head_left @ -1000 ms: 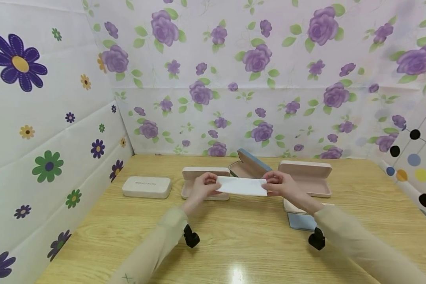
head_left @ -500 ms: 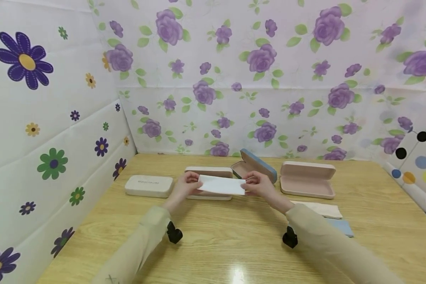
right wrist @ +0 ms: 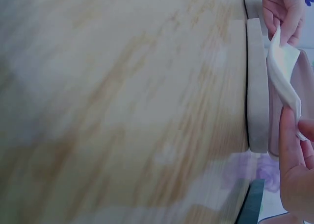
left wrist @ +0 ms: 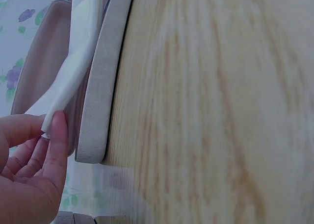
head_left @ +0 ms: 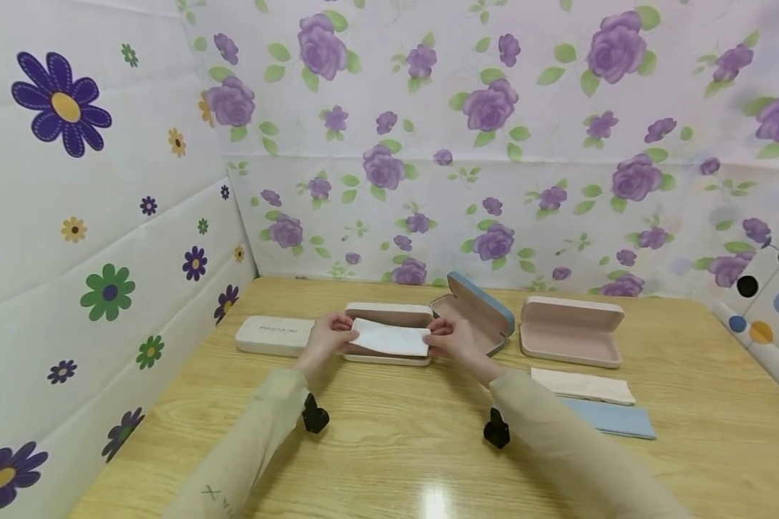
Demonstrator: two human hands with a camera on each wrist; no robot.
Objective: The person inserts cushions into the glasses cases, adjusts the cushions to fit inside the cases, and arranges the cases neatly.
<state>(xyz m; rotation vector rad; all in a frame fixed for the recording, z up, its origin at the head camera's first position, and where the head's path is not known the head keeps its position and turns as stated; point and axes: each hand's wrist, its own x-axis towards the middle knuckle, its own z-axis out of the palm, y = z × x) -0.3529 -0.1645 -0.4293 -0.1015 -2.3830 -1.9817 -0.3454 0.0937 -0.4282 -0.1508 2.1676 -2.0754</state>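
Observation:
Between my two hands stretches a folded white cloth (head_left: 389,337), held over an open pale glasses case (head_left: 389,310) with a pinkish lining. The left hand (head_left: 327,339) pinches its left end between thumb and fingers. At the other end, the right hand (head_left: 454,339) pinches the cloth's corner. In the left wrist view the cloth (left wrist: 73,57) sags a little along the case (left wrist: 103,87), whose lid stands raised behind it. The right wrist view has the cloth (right wrist: 282,72) twisted slightly, just above the case's inside.
Left of the open case lies a closed white glasses case (head_left: 269,335). To the right are a tilted open blue case (head_left: 483,306) and another open pale case (head_left: 571,342). A folded cream cloth (head_left: 584,385) and a folded blue cloth (head_left: 617,418) lie in front.
Both hands have carried the white cloth left and lowered it over the open case. The cream and blue cloths, partly covered by the right arm before, now show more fully.

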